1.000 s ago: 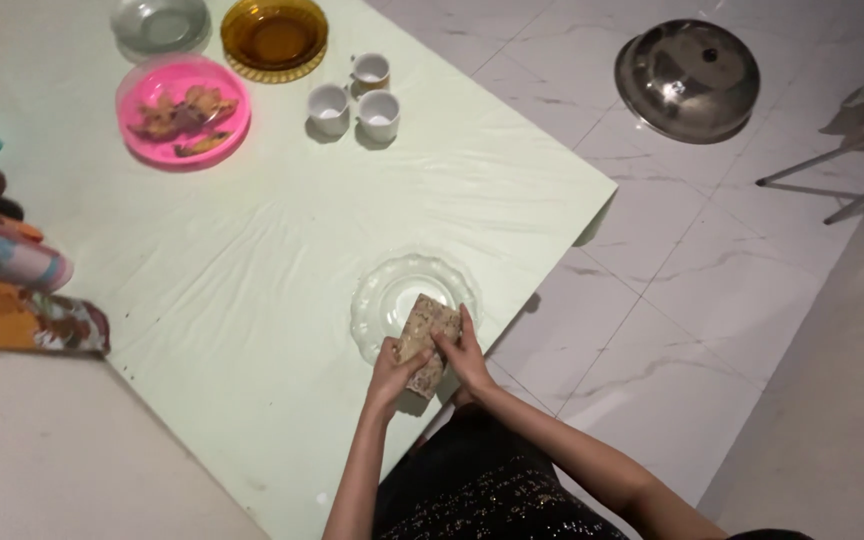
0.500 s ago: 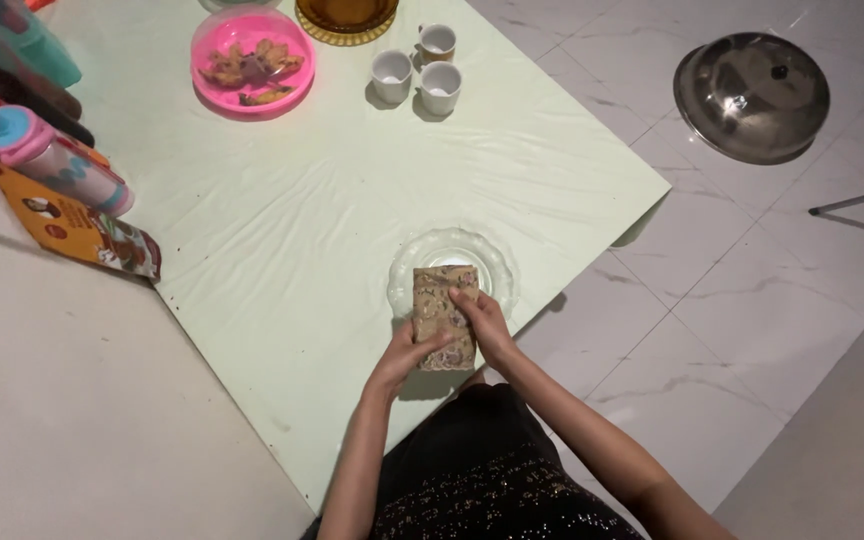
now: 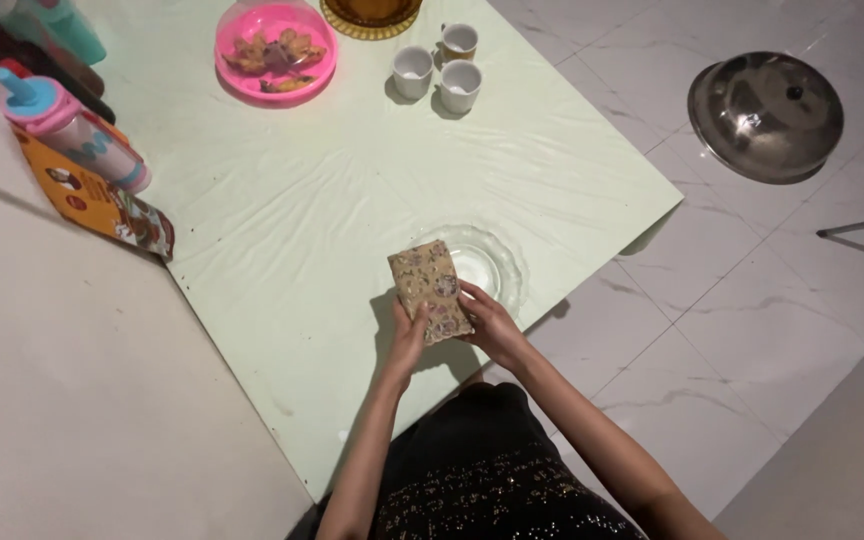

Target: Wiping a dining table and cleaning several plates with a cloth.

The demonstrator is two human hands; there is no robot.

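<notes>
I hold the packet (image 3: 429, 290) in both hands at the near edge of the table (image 3: 282, 230). My left hand (image 3: 410, 340) grasps its lower left side, thumb on the front face. My right hand (image 3: 487, 325) grasps the lower right corner, fingers curled onto the printed face. The packet is tilted, its upper end over the near rim of the clear glass plate (image 3: 492, 262); whether it touches the plate I cannot tell.

Assessment: the step in hand looks like opening or emptying the packet at the plate. To do it well, I would keep the packet's mouth over the plate's hollow, not the rim, and grip near the seam with both thumbs so it does not slip. Risk: contents spilling onto the table.

Farther off stand three white cups (image 3: 439, 68) and a pink dish (image 3: 276, 52), well apart.
</notes>
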